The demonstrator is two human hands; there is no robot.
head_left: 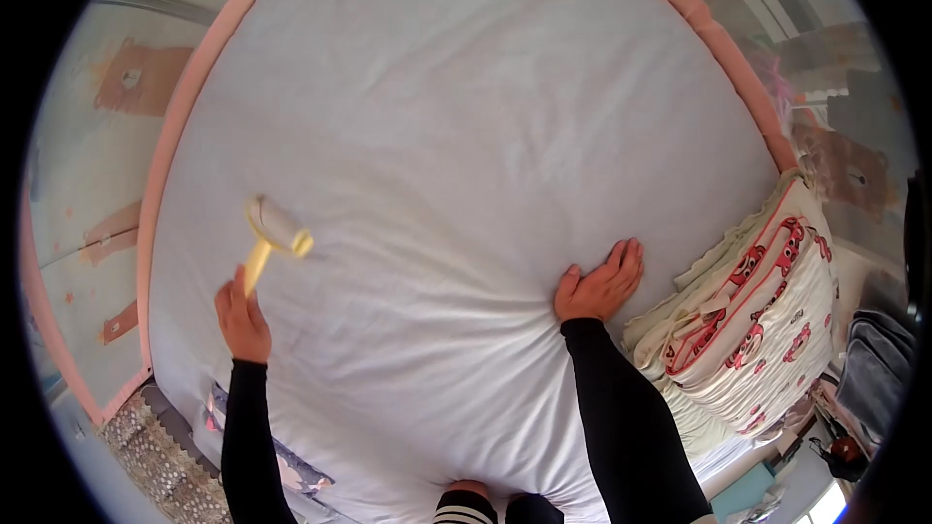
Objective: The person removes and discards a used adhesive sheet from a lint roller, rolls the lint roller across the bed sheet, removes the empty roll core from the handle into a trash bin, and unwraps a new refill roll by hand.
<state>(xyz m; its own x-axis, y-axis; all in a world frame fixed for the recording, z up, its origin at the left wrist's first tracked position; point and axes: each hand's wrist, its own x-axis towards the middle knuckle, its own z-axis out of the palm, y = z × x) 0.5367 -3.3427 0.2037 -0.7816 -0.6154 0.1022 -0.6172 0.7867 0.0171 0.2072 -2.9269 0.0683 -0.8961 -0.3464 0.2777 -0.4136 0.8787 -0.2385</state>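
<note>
My left hand (243,322) is closed around the yellow handle of a lint roller (279,225), over the left part of the bed. The roller's pale cylinder is slightly blurred, and I cannot tell whether it touches the sheet. A pale lavender-white sheet (456,126) covers the mattress. Flat on that sheet, right of the middle, rests my right hand (600,283) with nothing in it and the thumb apart from the fingers. Creases fan out across the fabric from under it.
Folded bedding with red and pink cartoon figures (767,330) is piled at the right. Pink-edged mesh netting with bear pictures (146,78) rises along the sides. A dark patterned cloth (296,471) lies at lower left, beside a brown lacy cover (160,451). My knees (466,505) show at the bottom.
</note>
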